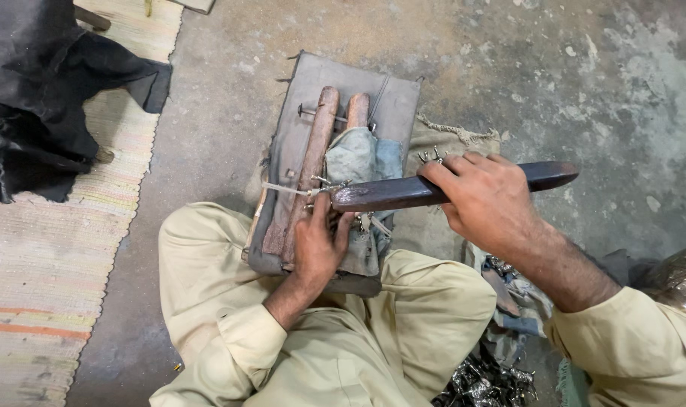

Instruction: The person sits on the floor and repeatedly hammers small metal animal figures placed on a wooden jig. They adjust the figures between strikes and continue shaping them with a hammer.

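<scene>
Two hands: rt grip (484,197) round dark wooden bar (403,191), lt (316,245) on wooden clamp (309,169).

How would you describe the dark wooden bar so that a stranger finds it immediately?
Start at the grey padded board lying on the concrete floor before the seated person's knees. Just right of its two upright reddish-brown wooden posts, the right hand grips a long dark wooden bar. Unlike the posts, it lies nearly horizontal and is darker.

A black cloth (41,90) lies at upper left on a striped woven mat (49,264), bare concrete floor (569,83) fills the upper right, and small shiny metal pieces (486,380) (heaped) sit at bottom.
</scene>
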